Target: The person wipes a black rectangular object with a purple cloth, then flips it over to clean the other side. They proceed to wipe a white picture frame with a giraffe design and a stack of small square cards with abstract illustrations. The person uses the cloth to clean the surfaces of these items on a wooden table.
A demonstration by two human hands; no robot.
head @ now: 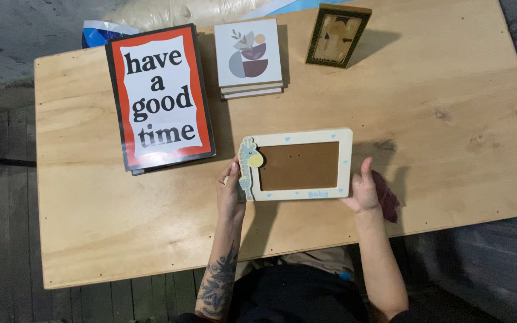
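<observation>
I hold a cream picture frame (297, 137) with a brown blank backing and a small giraffe figure on its left end, just above the wooden table (450, 119). My left hand (229, 190) grips the frame's left end beside the giraffe. Gripping the right end is my right hand (364, 190), and a dark red cloth (387, 197) is tucked in that same hand and hangs below it.
A large black-framed poster with an orange border (160, 96) lies at the left. Behind the frame sits a stack of small square prints (248, 55), and a dark ornate frame (337, 34) stands at the back. A blue bag (98, 33) shows past the far edge.
</observation>
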